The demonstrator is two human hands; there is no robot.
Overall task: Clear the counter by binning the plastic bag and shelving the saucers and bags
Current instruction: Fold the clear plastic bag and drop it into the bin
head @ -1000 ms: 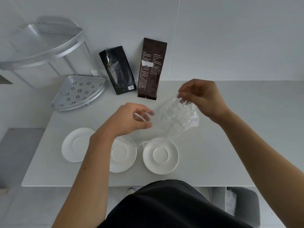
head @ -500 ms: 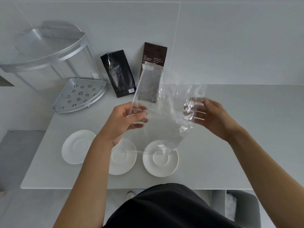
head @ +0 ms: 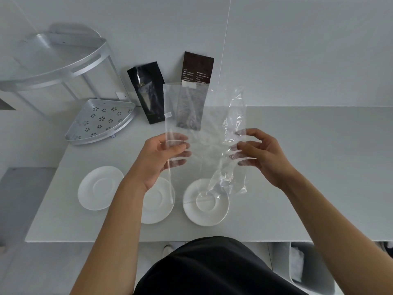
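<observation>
Both hands hold the clear plastic bag [head: 204,133] stretched upright above the bench [head: 297,167], the left hand [head: 161,158] pinching its left edge and the right hand [head: 261,154] gripping its crumpled right side. Three white saucers [head: 100,188] sit in a row near the front edge, and the black bag [head: 148,92] and brown bag [head: 197,69] lean against the far wall beside the corner shelf [head: 100,120].
</observation>
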